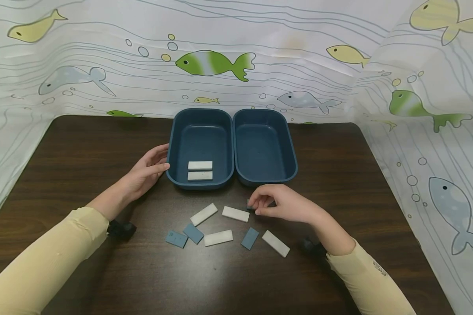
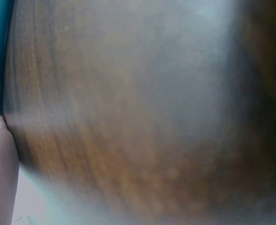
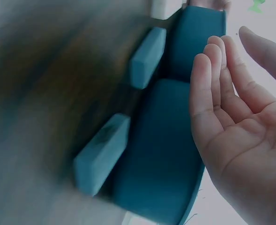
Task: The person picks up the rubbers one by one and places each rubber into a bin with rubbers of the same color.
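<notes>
My left hand rests against the left outer side of the left blue bin, its thumb at the rim. Two white blocks lie in that bin. Just in front of the right blue bin, my right hand is bent over a small blue block, mostly hidden by its fingertips. The right wrist view shows thumb and fingers apart, with nothing between them. Beside that hand lies a white block; another blue block lies nearer the front.
More white blocks and blue blocks are scattered over the dark wooden table. The two bins stand side by side near the back edge. A fish-patterned sheet hangs behind and to the right.
</notes>
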`<state>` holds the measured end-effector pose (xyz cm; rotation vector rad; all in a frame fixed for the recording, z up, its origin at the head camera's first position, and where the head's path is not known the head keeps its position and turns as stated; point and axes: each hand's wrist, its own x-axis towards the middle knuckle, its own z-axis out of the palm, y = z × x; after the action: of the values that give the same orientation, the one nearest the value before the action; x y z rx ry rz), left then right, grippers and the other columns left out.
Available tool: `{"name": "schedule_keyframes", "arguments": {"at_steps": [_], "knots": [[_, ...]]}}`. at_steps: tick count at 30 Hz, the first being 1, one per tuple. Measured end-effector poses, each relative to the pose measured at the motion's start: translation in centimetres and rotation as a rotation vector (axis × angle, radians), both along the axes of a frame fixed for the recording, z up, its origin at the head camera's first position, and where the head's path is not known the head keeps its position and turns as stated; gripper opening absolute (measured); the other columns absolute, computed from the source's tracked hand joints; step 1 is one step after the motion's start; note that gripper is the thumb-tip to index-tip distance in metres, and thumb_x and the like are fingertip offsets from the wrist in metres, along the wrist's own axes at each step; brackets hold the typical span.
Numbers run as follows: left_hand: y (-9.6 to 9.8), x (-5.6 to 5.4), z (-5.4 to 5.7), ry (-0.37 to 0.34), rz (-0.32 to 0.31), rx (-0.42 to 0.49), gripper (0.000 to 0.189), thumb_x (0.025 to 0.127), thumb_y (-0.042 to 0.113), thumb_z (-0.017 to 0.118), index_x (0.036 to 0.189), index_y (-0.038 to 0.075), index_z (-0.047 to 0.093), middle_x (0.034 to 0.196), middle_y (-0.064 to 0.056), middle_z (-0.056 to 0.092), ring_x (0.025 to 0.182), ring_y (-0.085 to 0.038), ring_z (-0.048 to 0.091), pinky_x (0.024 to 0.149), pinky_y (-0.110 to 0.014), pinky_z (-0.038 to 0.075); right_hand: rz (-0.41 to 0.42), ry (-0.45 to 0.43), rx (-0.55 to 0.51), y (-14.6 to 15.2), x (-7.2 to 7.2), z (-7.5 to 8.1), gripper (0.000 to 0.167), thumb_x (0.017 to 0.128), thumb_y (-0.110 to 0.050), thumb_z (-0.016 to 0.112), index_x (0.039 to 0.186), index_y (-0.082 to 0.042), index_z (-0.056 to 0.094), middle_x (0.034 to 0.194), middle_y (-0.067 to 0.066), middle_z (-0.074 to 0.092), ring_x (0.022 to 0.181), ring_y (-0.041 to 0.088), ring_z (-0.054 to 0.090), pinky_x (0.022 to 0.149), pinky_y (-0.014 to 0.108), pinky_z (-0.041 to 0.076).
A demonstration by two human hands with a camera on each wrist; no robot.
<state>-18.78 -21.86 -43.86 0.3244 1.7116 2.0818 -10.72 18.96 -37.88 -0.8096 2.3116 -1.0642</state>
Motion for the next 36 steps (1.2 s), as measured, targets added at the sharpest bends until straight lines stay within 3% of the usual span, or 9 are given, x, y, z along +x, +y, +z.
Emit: {"name": "schedule_keyframes", "arguments": {"at_steps": [16, 36], "knots": [[0.1, -0.2, 0.1, -0.023, 0.001, -0.043, 0.056, 0.110, 0.008, 0.054, 0.161, 0.016, 0.032, 0.152, 0.006, 0.044, 0.137, -0.009, 0.047, 0.109, -0.015, 0.040, -0.010, 0.001, 0.126, 2.6, 1.0, -1.4, 0.021, 0.093, -0.003, 0.081, 0.113, -0.006, 0.075, 0.105, 0.003, 0.075, 0.086, 0.001, 0.064, 0.085, 0.026, 0.061], [0.1, 0.0, 0.2, -0.027, 0.003, -0.070, 0.057, 0.110, 0.008, 0.053, 0.162, 0.017, 0.032, 0.155, 0.006, 0.042, 0.139, -0.009, 0.045, 0.111, -0.018, 0.037, 0.009, -0.039, 0.126, 4.0, 2.6, -2.3, 0.023, 0.090, -0.005, 0.084, 0.111, -0.006, 0.075, 0.101, 0.001, 0.073, 0.085, 0.000, 0.062, 0.080, 0.024, 0.060]]}}
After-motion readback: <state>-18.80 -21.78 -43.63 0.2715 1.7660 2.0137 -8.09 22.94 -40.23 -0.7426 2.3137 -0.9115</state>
